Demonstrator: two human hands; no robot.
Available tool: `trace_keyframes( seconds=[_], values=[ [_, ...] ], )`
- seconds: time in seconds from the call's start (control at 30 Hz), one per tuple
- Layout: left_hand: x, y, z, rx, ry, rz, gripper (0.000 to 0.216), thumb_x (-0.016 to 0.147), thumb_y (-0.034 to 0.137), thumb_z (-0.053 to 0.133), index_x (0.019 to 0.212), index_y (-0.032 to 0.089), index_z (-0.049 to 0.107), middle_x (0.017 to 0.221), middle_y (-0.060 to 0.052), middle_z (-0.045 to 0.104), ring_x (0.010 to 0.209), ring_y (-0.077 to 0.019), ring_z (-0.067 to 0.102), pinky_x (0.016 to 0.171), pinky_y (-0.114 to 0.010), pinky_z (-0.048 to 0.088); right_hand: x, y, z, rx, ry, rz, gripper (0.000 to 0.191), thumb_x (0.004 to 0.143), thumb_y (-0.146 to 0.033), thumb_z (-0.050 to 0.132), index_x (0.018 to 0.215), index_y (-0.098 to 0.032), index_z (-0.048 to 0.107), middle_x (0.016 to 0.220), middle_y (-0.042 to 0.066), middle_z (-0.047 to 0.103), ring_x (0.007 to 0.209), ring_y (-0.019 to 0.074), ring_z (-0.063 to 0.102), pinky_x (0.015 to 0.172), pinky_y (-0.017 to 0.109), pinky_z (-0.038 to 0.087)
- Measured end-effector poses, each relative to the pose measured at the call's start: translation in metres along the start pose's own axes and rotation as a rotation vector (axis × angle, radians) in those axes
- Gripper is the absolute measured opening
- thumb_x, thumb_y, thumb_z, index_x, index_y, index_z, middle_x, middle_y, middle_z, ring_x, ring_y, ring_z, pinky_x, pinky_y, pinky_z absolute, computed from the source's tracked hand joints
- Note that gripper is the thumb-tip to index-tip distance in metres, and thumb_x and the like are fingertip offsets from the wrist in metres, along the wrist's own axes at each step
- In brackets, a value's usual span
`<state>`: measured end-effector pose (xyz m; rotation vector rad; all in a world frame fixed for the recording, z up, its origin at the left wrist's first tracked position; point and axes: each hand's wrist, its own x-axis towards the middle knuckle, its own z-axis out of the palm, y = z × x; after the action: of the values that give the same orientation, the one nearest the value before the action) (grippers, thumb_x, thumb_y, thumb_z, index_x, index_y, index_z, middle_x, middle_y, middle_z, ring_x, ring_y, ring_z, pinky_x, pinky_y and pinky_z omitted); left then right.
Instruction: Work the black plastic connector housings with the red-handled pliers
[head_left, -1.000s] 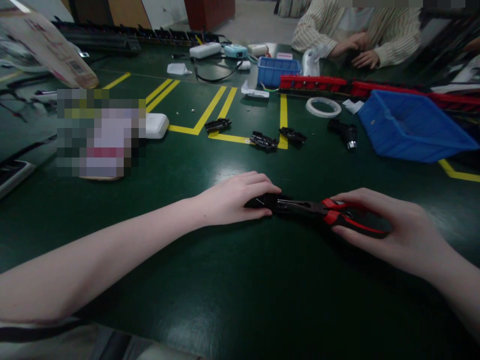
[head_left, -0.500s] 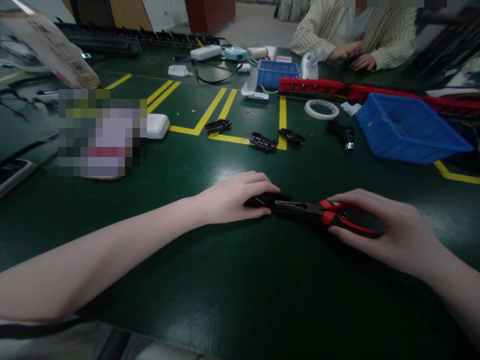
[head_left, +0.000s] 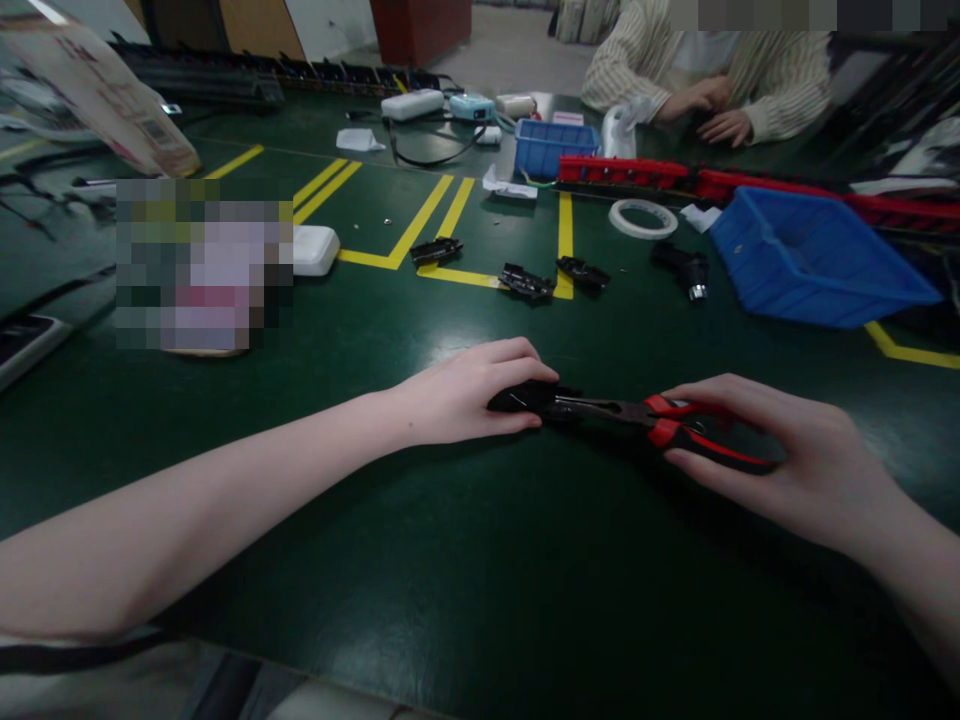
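My left hand (head_left: 480,392) is closed around a dark, glossy black part (head_left: 523,398), fingers on its far side and thumb on the near side. My right hand (head_left: 802,460) grips red-and-black long-nose pliers (head_left: 660,418) by the handles. Their tips reach the right end of the black part, beside my left fingertips; whether the jaws clamp it I cannot tell. Beyond my hands lie three small black parts: one at the left (head_left: 437,251), one in the middle (head_left: 526,282) and one at the right (head_left: 583,272).
A blue bin (head_left: 817,260) and a black fitting with a metal end (head_left: 684,270) are at the right, near a tape roll (head_left: 643,219). A smaller blue basket (head_left: 555,150) stands beside red strips (head_left: 622,170). A white case (head_left: 313,251) lies left. Across the table sits a person in striped sleeves (head_left: 630,70).
My right hand and the pliers have shifted slightly to the right. My left hand keeps its hold on the black part, almost unmoved.
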<state>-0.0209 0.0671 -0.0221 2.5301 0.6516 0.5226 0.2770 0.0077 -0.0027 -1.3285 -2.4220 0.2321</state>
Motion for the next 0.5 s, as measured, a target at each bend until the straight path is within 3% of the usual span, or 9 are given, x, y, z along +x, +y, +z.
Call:
trace_keyframes(
  seconds=[0.23, 0.5],
  values=[
    [0.0004, -0.0001, -0.0003, -0.001, 0.001, -0.004, 0.037, 0.085, 0.023, 0.064, 0.12, 0.015, 0.054, 0.114, -0.009, 0.056, 0.1, -0.0194, 0.059, 0.085, -0.033, 0.051, 0.0007, 0.0007, 0.0005, -0.022, -0.004, -0.012, 0.034, 0.079, -0.044, 0.063, 0.106, -0.024, 0.06, 0.098, 0.005, 0.067, 0.084, 0.0196, 0.066, 0.068, 0.031, 0.054],
    [0.0006, -0.0012, 0.0005, 0.001, 0.009, 0.011, 0.036, 0.085, 0.023, 0.064, 0.12, 0.014, 0.054, 0.113, -0.01, 0.057, 0.1, -0.0191, 0.058, 0.084, -0.031, 0.051, -0.001, 0.0032, -0.0014, 0.003, -0.021, 0.007, 0.033, 0.08, -0.046, 0.06, 0.107, -0.027, 0.058, 0.099, 0.005, 0.067, 0.082, 0.0233, 0.066, 0.065, 0.037, 0.055]
  ],
)
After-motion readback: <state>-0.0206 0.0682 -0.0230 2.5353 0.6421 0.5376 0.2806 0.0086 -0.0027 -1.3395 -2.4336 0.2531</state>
